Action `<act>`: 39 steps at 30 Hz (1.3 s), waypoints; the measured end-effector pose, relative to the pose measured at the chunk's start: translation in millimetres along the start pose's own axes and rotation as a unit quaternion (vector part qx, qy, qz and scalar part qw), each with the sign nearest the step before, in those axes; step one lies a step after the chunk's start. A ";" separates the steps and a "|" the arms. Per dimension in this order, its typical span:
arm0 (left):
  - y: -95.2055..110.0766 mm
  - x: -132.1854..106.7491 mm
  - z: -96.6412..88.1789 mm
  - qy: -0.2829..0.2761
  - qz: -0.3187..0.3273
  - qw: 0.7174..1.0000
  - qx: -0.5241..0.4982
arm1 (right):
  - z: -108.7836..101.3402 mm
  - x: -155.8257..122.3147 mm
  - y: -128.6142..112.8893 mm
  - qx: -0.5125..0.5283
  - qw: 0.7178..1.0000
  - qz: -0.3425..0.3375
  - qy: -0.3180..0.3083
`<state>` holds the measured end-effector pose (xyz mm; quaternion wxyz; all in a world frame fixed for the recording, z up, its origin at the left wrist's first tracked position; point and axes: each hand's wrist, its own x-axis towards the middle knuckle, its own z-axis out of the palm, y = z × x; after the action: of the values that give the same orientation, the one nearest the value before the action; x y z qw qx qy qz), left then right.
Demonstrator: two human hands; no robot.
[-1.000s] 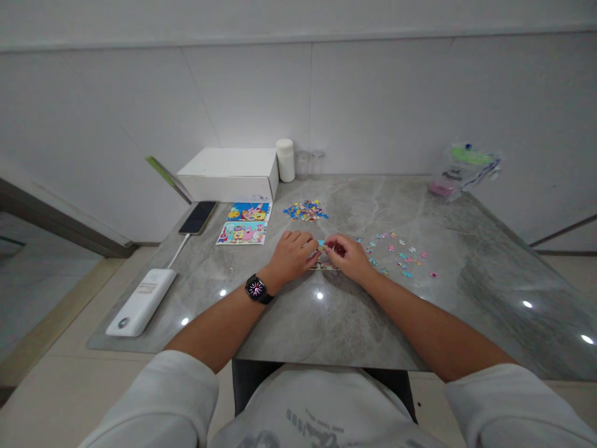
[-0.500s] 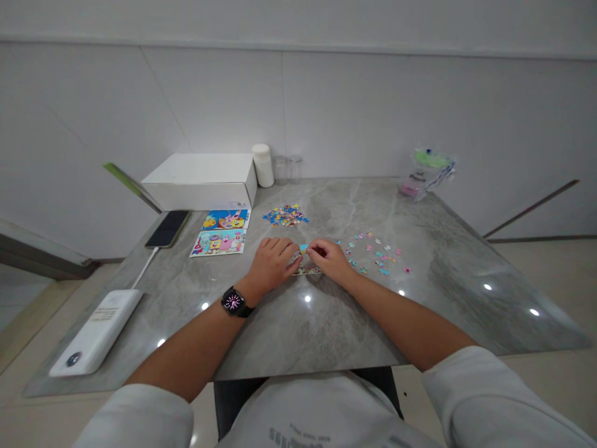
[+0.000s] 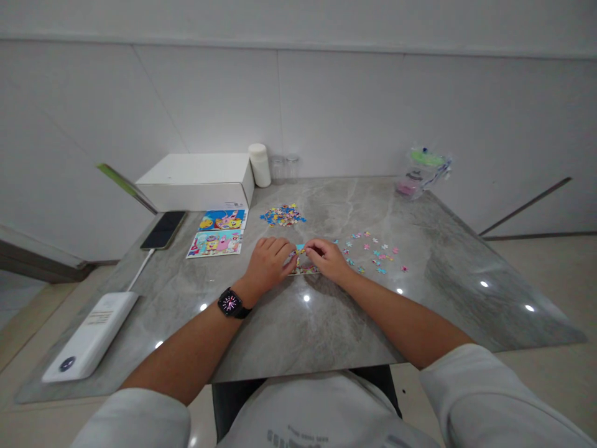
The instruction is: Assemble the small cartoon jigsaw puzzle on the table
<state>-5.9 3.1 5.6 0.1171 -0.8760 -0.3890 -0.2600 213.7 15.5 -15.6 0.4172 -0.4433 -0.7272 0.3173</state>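
Observation:
A partly assembled jigsaw puzzle (image 3: 306, 270) lies on the table between my hands, much of it covered by fingers. My left hand (image 3: 268, 262), with a black watch on the wrist, is closed over the puzzle's left end, thumb and fingertips holding it. Above the puzzle's upper right part, my right hand (image 3: 328, 258) pinches thumb and forefinger on a small jigsaw piece, mostly hidden by the fingertips. Loose pink and blue jigsaw pieces (image 3: 381, 270) are scattered to the right. Beyond my hands sits a heap of mixed pieces (image 3: 283, 215).
Two cartoon picture cards (image 3: 215, 244) lie at left. Behind them stand a white box (image 3: 193, 193), a white bottle (image 3: 260, 167) and two clear glasses (image 3: 291, 168). A phone (image 3: 164, 230) is cabled to a white power bank (image 3: 91, 336). A plastic bag (image 3: 422, 174) sits back right.
The whole view has shifted slightly. My hands stay at the puzzle, with the right fingertips still pinched above it and only small finger movement.

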 end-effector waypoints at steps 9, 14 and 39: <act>0.0 0.3 0.5 0.006 0.013 1.000 0.002 | 1.7 0.4 1.5 0.035 0.998 0.033 -0.028; -0.3 -0.5 -0.2 0.006 0.008 1.000 -0.003 | 2.0 1.1 2.5 0.074 0.995 0.047 -0.044; -3.6 -1.1 0.4 0.037 0.029 0.999 -0.009 | 3.9 0.9 7.7 0.063 0.998 0.018 -0.017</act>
<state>-9.0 4.9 4.7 0.1308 -0.8776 -0.3567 -0.2923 212.9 19.1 -23.5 0.4260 -0.4233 -0.7046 0.3779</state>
